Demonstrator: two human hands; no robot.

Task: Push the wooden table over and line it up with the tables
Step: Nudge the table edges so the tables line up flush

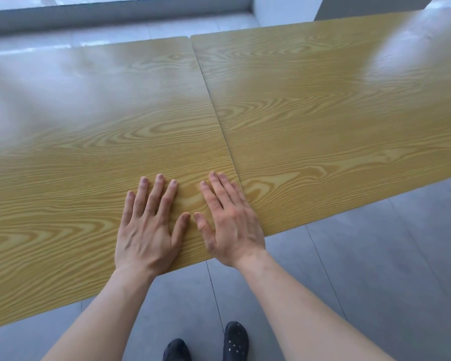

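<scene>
Two wooden tables with yellow-brown grain stand side by side. The left wooden table (94, 142) fills the left half of the view, and the right table (323, 113) touches it along a thin dark seam that runs from the far edge to the near edge. Their near edges are slightly offset at the seam. My left hand (149, 230) lies flat, palm down, fingers spread, on the left table near its front right corner. My right hand (229, 222) lies flat beside it, its fingers across the seam at that corner. Neither hand holds anything.
Grey tiled floor (362, 269) lies in front of the tables, where my two dark shoes (235, 340) stand. Behind the tables are pale glossy floor and a low ledge (115, 14), with a white wall block (284, 6) at the back right.
</scene>
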